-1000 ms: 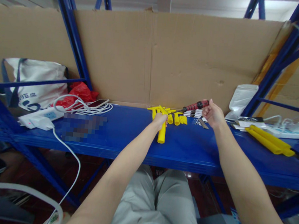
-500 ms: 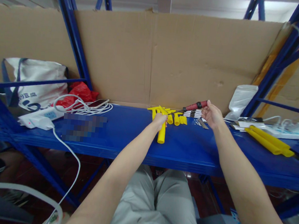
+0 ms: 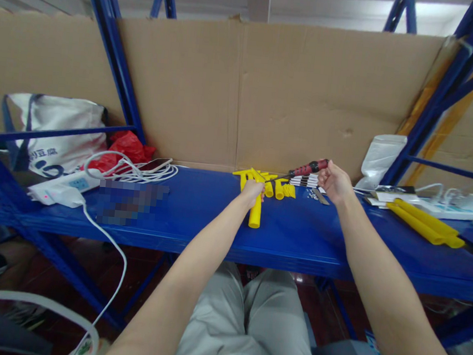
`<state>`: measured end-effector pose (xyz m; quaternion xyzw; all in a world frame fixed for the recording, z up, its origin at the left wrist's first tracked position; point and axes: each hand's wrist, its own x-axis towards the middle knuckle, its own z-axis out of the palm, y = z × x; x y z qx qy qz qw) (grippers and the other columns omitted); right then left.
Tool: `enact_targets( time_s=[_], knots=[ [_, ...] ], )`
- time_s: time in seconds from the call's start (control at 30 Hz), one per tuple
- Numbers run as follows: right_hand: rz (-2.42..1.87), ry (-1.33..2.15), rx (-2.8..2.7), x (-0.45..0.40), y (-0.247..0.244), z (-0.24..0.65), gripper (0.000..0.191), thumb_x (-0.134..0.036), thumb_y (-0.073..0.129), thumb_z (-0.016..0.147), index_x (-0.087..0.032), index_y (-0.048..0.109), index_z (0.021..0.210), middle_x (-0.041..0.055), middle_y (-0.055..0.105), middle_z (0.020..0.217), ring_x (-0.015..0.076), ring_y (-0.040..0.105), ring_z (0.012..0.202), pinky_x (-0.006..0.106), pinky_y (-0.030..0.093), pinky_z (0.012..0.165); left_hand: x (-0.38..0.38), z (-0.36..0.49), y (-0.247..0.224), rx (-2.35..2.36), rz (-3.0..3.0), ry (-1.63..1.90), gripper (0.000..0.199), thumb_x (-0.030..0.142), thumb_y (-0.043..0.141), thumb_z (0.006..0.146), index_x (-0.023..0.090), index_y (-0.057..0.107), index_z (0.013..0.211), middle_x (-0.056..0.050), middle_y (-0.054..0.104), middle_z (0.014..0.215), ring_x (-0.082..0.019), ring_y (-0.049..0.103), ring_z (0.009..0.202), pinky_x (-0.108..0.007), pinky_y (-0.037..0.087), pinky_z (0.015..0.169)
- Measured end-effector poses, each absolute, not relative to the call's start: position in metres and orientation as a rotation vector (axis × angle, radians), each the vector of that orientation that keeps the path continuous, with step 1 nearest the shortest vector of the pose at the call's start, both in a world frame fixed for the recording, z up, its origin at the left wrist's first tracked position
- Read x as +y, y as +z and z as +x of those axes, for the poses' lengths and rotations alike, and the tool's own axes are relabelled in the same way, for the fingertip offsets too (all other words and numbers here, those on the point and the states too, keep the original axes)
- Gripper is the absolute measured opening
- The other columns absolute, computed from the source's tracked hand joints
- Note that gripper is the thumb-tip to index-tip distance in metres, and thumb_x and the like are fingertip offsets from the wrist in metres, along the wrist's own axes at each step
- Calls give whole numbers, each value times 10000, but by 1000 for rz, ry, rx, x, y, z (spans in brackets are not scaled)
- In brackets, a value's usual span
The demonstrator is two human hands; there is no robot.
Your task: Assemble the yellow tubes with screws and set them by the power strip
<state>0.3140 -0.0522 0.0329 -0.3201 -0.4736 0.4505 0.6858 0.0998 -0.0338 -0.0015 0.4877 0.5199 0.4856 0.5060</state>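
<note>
In the head view, my left hand (image 3: 253,191) is closed around a yellow tube-like piece (image 3: 255,215), whose lower end sticks out below my fingers over the blue shelf. My right hand (image 3: 334,182) pinches the butt end of a screwdriver (image 3: 304,170) with a red and black handle. Its thin dark shaft slants down leftward to the yellow piece at my left hand; the tip is hidden there. Several more yellow parts (image 3: 280,189) lie just right of and behind my left hand. White strips with black bands (image 3: 304,180) are under the screwdriver handle.
A flat metal blade (image 3: 322,197) lies near my right hand. Two long yellow tubes (image 3: 420,221) and a white power strip (image 3: 453,211) are at right. White cable (image 3: 153,172), another power strip (image 3: 66,188) and a cloth bag (image 3: 62,135) sit left. Cardboard (image 3: 178,88) stands behind.
The screwdriver handle has turned about its own axis, so black patches now show on its red side. Both hands stay in nearly the same place.
</note>
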Motion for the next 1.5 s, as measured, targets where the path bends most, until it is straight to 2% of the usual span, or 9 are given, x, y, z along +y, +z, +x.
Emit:
enact_targets(
  time_s=[0.13, 0.23, 0.4, 0.57, 0.73, 0.93, 1.0, 1.3, 1.5],
  knots=[
    [-718, 1006, -1065, -52, 32, 314, 300, -383, 673, 762, -202, 453, 670, -69, 458, 512, 54, 415, 400, 160, 332, 356, -35, 100, -1, 1265, 1176, 1174, 150, 23, 469, 744, 160, 488, 686, 58, 381, 433, -64, 367, 367, -192, 335, 417],
    [-728, 981, -1041, -49, 31, 316, 329, -398, 707, 725, -207, 444, 672, -81, 419, 493, 56, 395, 389, 160, 333, 349, -36, 100, 0, 1270, 1173, 1172, 144, 24, 472, 745, 158, 494, 697, 60, 386, 431, -65, 374, 367, -192, 340, 421],
    [-772, 993, -995, -42, 29, 321, 371, -432, 710, 709, -202, 427, 641, -67, 450, 510, 60, 424, 412, 172, 380, 370, -36, 100, 1, 1270, 1158, 1178, 138, 31, 482, 765, 156, 500, 711, 65, 385, 433, -55, 357, 357, -184, 325, 411],
    [-775, 1022, -982, -41, 28, 322, 382, -446, 707, 705, -212, 417, 622, -70, 383, 431, 70, 373, 373, 179, 317, 323, -36, 100, 0, 1249, 1156, 1185, 114, 44, 497, 765, 155, 520, 749, 64, 397, 445, -59, 373, 366, -185, 337, 418],
    [-751, 1007, -1007, -47, 31, 317, 324, -485, 678, 728, -201, 523, 706, -92, 325, 389, 58, 324, 339, 167, 278, 314, -38, 100, 1, 1248, 1157, 1180, 136, 22, 473, 755, 152, 513, 745, 64, 397, 446, -59, 369, 364, -188, 338, 416],
    [-754, 984, -1016, -50, 32, 315, 278, -396, 654, 778, -198, 486, 678, -58, 519, 529, 53, 476, 422, 153, 370, 380, -36, 101, 0, 1254, 1158, 1187, 146, 23, 472, 764, 159, 498, 718, 63, 398, 456, -57, 367, 368, -190, 347, 428],
    [-769, 979, -1014, -49, 31, 316, 267, -358, 652, 784, -197, 471, 670, -59, 539, 561, 54, 490, 433, 157, 388, 391, -36, 100, 0, 1252, 1162, 1185, 151, 21, 468, 761, 159, 494, 702, 59, 397, 458, -62, 376, 374, -198, 358, 440],
    [-762, 968, -970, -44, 29, 319, 395, -443, 747, 667, -202, 435, 640, -74, 476, 522, 53, 442, 419, 166, 388, 377, -37, 100, 1, 1259, 1154, 1181, 165, 14, 465, 751, 163, 481, 681, 60, 390, 457, -64, 373, 373, -204, 358, 443],
    [-732, 1003, -1006, -45, 28, 319, 411, -472, 725, 683, -211, 414, 623, -91, 346, 406, 53, 332, 350, 164, 290, 319, -38, 101, 2, 1251, 1167, 1184, 162, 13, 469, 752, 158, 487, 681, 63, 397, 462, -61, 374, 368, -204, 364, 450]
  ],
)
